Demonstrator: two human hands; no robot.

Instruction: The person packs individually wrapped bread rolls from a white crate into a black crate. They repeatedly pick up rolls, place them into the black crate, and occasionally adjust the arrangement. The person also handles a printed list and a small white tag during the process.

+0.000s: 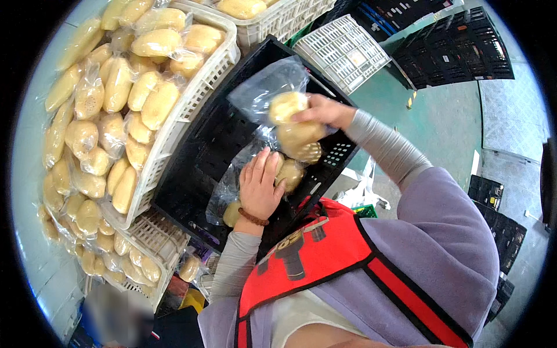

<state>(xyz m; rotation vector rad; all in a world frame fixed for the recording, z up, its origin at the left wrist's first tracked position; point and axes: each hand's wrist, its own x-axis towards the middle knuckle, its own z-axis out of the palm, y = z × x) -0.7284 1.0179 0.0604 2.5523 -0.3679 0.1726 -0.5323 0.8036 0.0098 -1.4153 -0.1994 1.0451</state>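
My right hand (pixel 324 111) grips a pale yellow potato (pixel 287 106) in a clear plastic bag (pixel 272 85); motion blurs both. Just below it are more bagged potatoes (pixel 300 135), above a black plastic crate (pixel 196 139). My left hand (pixel 261 185) lies palm down on another clear bag (pixel 228 182), its fingertips against a potato (pixel 289 176). Whether those fingers grip anything is hidden under the palm. Close to my left wrist, one more potato (pixel 232 214) shows through the plastic.
White crates (pixel 191 91) heaped with bagged potatoes (pixel 117 82) stand along the left. At the upper right are a white crate (pixel 343 52) and stacked black crates (pixel 457 52) on a green floor (pixel 439 113). A blurred person (pixel 117 317) is at lower left.
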